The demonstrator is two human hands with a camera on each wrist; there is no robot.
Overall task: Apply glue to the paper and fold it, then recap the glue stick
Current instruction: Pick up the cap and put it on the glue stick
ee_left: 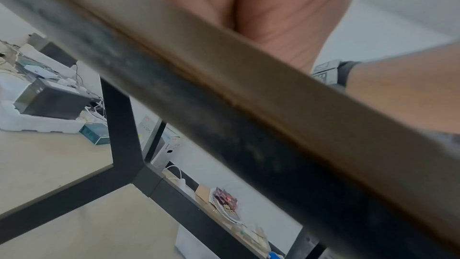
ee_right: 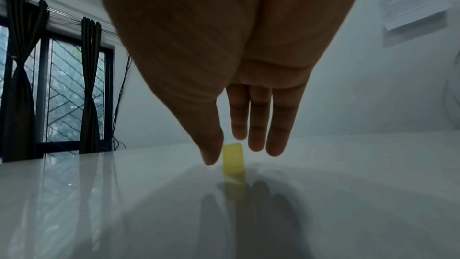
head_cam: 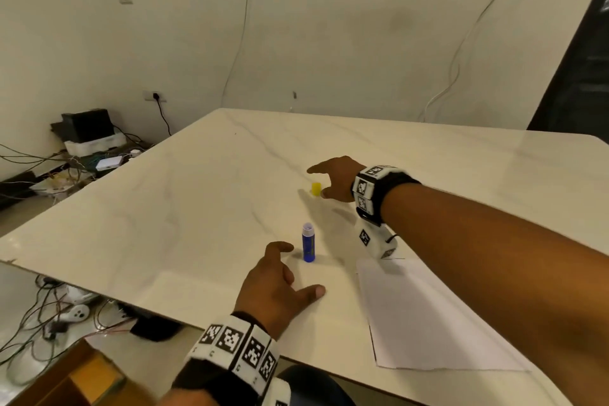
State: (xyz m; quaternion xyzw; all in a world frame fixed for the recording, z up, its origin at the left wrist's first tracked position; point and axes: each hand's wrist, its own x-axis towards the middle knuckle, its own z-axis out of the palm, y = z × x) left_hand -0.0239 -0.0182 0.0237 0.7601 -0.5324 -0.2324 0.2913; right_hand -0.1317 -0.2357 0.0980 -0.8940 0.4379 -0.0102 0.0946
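Note:
A blue glue stick stands upright and uncapped on the marble table. Its yellow cap stands farther back. My right hand hovers just above and around the cap, thumb on one side and straight fingers on the other, with a small gap to it. My left hand rests on the table just left of the glue stick, fingers relaxed, apart from it. A white folded paper lies at the near right, partly under my right forearm.
The table's near-left edge fills the left wrist view, with the black frame and clutter below. Cables, boxes and a black device sit on the floor at the left. A wall runs behind the table.

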